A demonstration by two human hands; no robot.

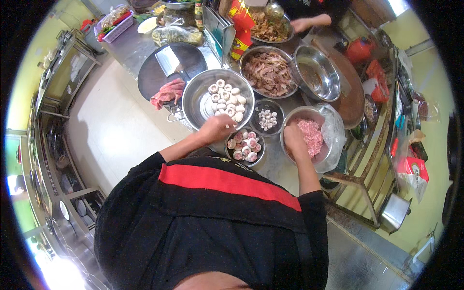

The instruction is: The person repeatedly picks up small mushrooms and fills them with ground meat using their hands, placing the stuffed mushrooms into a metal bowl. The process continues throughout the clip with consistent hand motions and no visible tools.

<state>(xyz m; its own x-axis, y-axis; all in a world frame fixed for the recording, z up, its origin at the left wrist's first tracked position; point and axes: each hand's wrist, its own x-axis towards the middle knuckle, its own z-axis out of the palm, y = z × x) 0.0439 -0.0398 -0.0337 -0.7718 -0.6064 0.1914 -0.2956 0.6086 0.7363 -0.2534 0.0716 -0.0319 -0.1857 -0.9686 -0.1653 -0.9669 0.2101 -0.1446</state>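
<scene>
My left hand (pixel 218 127) is curled over the near rim of a steel bowl (pixel 194 105) of white button mushrooms (pixel 231 99), several with their stems out. Small white spots show at its fingertips; whether it holds something is unclear. My right hand (pixel 295 139) reaches into a steel bowl (pixel 288 152) of pink minced meat (pixel 311 135), its fingers partly hidden. Between the hands, a small steel bowl (pixel 263 154) holds mushroom caps filled with meat (pixel 250 145). Behind it, a dark bowl (pixel 256 125) contains small white mushroom stems (pixel 268 119).
A cleaver (pixel 168 61) and a red cloth (pixel 168 92) lie on a round dark board (pixel 148 74). Farther back stand a bowl of sliced meat (pixel 270 72) and a tilted steel bowl (pixel 317 72). Another person's hand (pixel 302 24) is beside a far bowl of food (pixel 270 29).
</scene>
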